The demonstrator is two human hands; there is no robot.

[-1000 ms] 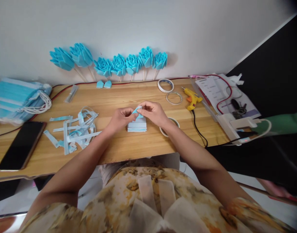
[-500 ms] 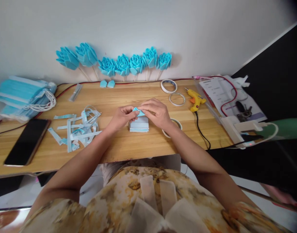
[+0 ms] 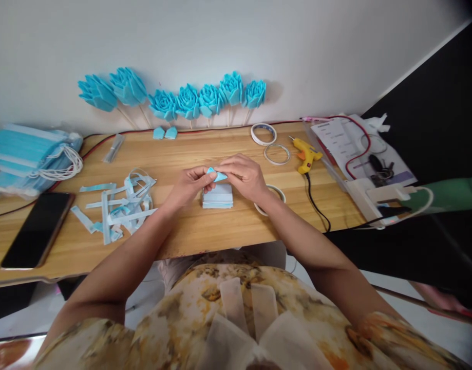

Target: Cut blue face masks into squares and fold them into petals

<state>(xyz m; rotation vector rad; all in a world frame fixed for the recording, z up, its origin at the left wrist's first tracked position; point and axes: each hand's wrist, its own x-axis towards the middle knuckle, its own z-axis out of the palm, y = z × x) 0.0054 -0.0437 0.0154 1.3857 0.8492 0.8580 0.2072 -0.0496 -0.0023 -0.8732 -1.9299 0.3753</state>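
Observation:
Between my two hands is a small folded piece of blue mask fabric [image 3: 219, 176]. My left hand [image 3: 193, 186] pinches its left side with thumb and fingers. On its right side the fingers of my right hand [image 3: 243, 176] are closed on it too. Just below them lies a stack of pale blue cut fabric pieces [image 3: 218, 197] on the wooden table [image 3: 189, 234]. Two folded blue petals [image 3: 165, 133] rest near the wall. Several blue fabric flowers [image 3: 188, 101] on sticks lean against the wall behind.
Cut strips [image 3: 116, 205] and a phone [image 3: 37, 230] lie left, below a pile of face masks [image 3: 27, 154]. Tape rolls [image 3: 263, 134], a yellow glue gun [image 3: 307, 155] with its cord, papers [image 3: 347, 144] and a white power strip [image 3: 369, 205] are on the right.
The blue piece shows more of its folded, pointed shape between my fingers, both hands still pinching it. The whole view has shifted slightly.

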